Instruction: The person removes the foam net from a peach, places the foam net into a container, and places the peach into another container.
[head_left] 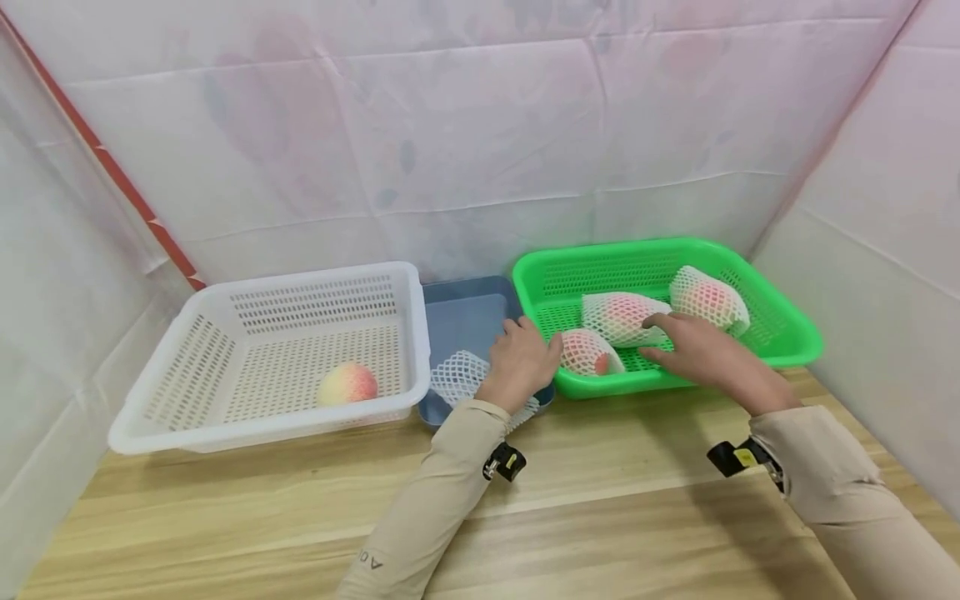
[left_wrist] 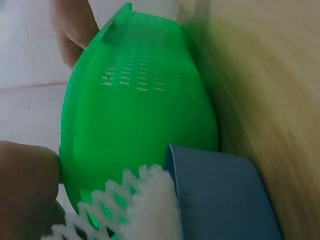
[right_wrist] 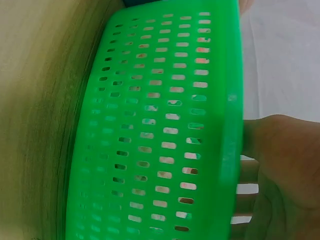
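Observation:
A green basket (head_left: 750, 354) holds several peaches in white foam nets: a front-left peach (head_left: 585, 352), a middle peach (head_left: 622, 318) and a right peach (head_left: 708, 302). My right hand (head_left: 701, 354) hovers over the basket, thumb and fingers apart beside the right end of the middle peach's net; contact cannot be told. At the basket's left rim is my left hand (head_left: 522, 358), fingers loosely bent, thumb close to the front-left peach. Under the left hand, a foam net (head_left: 459, 375) lies in a blue-grey tray (head_left: 468, 308), its fruit, if any, not visible.
A white basket (head_left: 262, 433) stands at the left with one bare peach (head_left: 348, 383) inside. The tray sits between the two baskets on a wooden table (head_left: 600, 500). Pale cloth walls (head_left: 450, 125) enclose the back and sides.

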